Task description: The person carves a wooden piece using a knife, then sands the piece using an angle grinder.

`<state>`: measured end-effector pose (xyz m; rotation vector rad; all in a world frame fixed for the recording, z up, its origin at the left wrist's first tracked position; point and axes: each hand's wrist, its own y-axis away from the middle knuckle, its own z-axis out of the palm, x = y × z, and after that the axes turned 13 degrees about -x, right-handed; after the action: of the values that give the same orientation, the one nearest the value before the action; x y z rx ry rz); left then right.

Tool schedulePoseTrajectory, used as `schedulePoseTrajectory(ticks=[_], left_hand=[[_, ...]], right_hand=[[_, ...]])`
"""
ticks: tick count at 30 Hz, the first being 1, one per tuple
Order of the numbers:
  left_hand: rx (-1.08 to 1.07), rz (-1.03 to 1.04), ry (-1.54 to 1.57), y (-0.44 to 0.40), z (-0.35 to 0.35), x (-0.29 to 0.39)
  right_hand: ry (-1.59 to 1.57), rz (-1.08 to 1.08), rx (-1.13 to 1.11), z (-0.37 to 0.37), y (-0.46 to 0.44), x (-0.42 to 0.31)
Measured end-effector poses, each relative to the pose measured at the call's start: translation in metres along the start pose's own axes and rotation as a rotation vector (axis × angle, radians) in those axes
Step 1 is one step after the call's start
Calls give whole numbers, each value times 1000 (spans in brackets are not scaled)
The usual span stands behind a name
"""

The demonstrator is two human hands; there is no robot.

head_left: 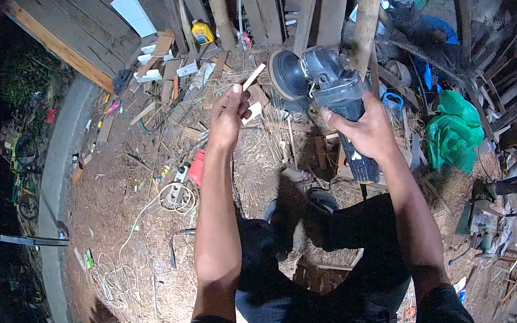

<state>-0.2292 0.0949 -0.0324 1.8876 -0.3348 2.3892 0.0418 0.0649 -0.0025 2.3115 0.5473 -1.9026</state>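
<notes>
Between the fingers of my left hand (227, 115) is a short, pale wooden stick (254, 77), its free end pointing up and right. My right hand (365, 124) is wrapped round the body of a dark angle grinder (335, 91), whose round disc (287, 75) faces left toward the stick. A small gap separates the stick's tip from the disc. The grinder's handle end hangs down below my right hand.
A power strip (176, 191) with a coiled pale cable lies on the littered ground at left. Wooden planks (259, 6) lean at the back near a yellow container (202, 32). A green plastic bag (455, 132) lies at right.
</notes>
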Motion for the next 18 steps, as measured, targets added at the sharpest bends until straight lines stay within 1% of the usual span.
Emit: schedulePoseTrajectory(ticks=[2,7,8,11,13,18], left_hand=[[-8,-4,-23,-3,-5,-7],[-61,-6,55,0,-13,-6],[-80,-3,80,1,-14,-6],[-11,-48,113,7,-6,8],[-59,-39,142,5,-13,4],[-75,-36,152,3,-11,4]], right_hand=[[60,4,4,-1,0,1],[143,-19,-19,-2,0,0],[132,0,-29,-3,1,-3],[94,46,-39,-5,2,-8],[65,63,-24,-7,-1,0],[50,10,-16,-7,2,-8]])
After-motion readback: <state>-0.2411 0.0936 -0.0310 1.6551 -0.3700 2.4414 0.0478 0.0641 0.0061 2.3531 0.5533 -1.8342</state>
